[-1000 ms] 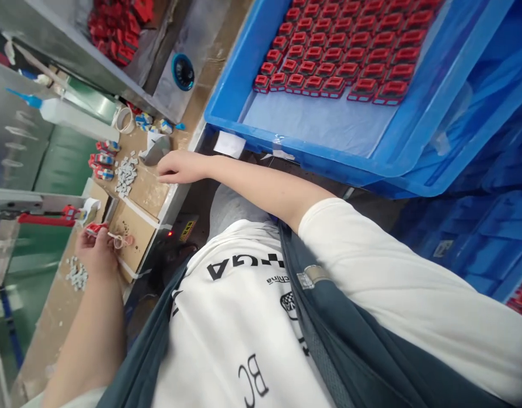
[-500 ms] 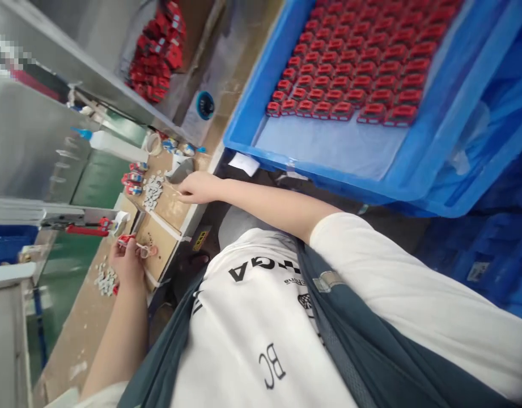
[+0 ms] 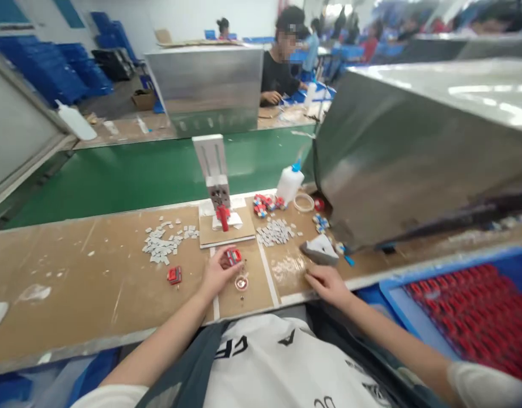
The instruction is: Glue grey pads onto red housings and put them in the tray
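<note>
My left hand (image 3: pixel 213 277) is closed around a small red-and-grey plastic piece (image 3: pixel 233 257) that looks like a toy vehicle body. Just in front of that hand lies a small round dish (image 3: pixel 241 283) with tiny parts in it. Another red piece (image 3: pixel 174 275) rests on the table to the left. Near the table's front edge, my right hand (image 3: pixel 329 285) has its fingers curled together; whatever they may pinch is too small to make out. Beyond it sits a grey wedge-shaped block (image 3: pixel 322 249). A toggle clamp with a red handle (image 3: pixel 222 218) stands on a wooden base behind my left hand.
Small grey chips lie in two piles, left (image 3: pixel 162 243) and right (image 3: pixel 275 232). A white bottle (image 3: pixel 290 182) and a tape roll (image 3: pixel 304 203) stand behind. A metal box (image 3: pixel 397 158) walls the right. A blue tray (image 3: pixel 397 300) holds rows of red pieces. A co-worker (image 3: pixel 281 62) sits opposite.
My view has swung from the blue tray on the right round to the table. My left hand still holds the red piece; my right hand stays near the table's front edge.
</note>
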### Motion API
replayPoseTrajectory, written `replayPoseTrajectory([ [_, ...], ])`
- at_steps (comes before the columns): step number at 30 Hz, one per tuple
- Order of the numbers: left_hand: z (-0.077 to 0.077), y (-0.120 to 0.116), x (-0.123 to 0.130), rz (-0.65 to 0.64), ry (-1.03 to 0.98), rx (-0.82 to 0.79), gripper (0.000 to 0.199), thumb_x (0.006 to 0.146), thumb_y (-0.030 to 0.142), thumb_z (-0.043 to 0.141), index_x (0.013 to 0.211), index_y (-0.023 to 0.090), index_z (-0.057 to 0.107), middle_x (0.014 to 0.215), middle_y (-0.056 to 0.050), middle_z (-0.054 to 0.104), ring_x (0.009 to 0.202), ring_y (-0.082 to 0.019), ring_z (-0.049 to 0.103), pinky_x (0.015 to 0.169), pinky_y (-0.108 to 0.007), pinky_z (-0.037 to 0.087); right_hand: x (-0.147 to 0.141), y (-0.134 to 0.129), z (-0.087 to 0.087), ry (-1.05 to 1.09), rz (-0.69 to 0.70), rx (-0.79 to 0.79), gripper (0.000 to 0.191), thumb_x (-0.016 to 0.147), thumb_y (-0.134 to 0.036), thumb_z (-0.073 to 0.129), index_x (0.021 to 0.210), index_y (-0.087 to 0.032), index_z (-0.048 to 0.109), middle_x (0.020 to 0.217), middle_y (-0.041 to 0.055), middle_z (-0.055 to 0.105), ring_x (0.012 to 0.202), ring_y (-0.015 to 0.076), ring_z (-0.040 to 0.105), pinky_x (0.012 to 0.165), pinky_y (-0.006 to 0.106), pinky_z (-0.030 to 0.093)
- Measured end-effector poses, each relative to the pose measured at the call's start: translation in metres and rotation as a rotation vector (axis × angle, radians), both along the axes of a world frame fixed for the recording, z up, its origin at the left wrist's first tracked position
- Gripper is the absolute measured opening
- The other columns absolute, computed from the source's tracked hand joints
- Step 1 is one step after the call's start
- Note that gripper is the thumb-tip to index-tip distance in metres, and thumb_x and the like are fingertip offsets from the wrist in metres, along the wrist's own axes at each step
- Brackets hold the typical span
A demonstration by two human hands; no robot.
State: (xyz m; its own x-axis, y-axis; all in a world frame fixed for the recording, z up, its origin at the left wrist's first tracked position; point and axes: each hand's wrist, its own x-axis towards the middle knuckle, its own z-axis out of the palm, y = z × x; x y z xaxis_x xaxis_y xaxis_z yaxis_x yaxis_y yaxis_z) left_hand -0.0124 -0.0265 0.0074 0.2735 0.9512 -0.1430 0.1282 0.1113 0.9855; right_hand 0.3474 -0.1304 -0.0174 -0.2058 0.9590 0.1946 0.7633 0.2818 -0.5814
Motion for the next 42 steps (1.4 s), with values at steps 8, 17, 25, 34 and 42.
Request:
replayPoseTrajectory([
  [8,-0.007,-0.003,-0.005,0.031,-0.019,-0.017,0.067,0.076,0.05,0.085,0.131,0.018,0.064,0.098,-0.006,0.079,0.083,-0.02,0.073,0.077,-0.03,0.057,-0.001,-0.003,-0.01,-0.036,0.01,0.019,0.05,0.108,-0.039,0.045,0.063,-0.021,0.035,0.059,-0.001,0.045,0.057,0.0133,0.046,0.059,0.029,0.031],
  [17,0.001,-0.002,-0.003,0.075,0.002,-0.02,0.067,0.074,0.05,0.085,0.129,0.019,0.064,0.105,-0.008,0.08,0.092,-0.024,0.076,0.086,-0.037,0.06,0.0,0.001,-0.013,-0.025,0.035,0.029,0.052,0.11,-0.041,0.043,0.061,-0.021,0.037,0.059,-0.0003,0.046,0.058,0.014,0.046,0.06,0.03,0.031],
  [25,0.007,0.004,-0.003,0.079,0.021,0.003,0.071,0.068,0.058,0.087,0.123,0.018,0.066,0.108,-0.011,0.08,0.092,-0.026,0.078,0.087,-0.039,0.064,-0.003,0.008,-0.014,-0.031,0.029,0.028,0.053,0.11,-0.045,0.04,0.063,-0.021,0.037,0.06,-0.0007,0.046,0.059,0.0127,0.042,0.062,0.03,0.028],
  [34,0.009,0.011,-0.004,0.115,0.061,0.024,0.078,0.058,0.067,0.093,0.116,0.019,0.072,0.107,-0.013,0.082,0.089,-0.03,0.081,0.086,-0.045,0.068,-0.006,0.013,-0.015,-0.011,0.031,0.052,0.044,0.106,-0.037,0.044,0.065,-0.021,0.037,0.06,-0.0015,0.046,0.058,0.0117,0.039,0.062,0.03,0.024],
  [42,-0.014,0.021,-0.012,0.127,0.078,0.052,0.08,0.061,0.07,0.091,0.122,0.021,0.071,0.11,-0.012,0.083,0.097,-0.031,0.081,0.09,-0.043,0.069,-0.006,0.018,-0.015,-0.007,0.0,0.131,0.04,0.101,-0.032,0.05,0.064,-0.021,0.038,0.06,-0.0028,0.046,0.057,0.011,0.038,0.06,0.029,0.023],
])
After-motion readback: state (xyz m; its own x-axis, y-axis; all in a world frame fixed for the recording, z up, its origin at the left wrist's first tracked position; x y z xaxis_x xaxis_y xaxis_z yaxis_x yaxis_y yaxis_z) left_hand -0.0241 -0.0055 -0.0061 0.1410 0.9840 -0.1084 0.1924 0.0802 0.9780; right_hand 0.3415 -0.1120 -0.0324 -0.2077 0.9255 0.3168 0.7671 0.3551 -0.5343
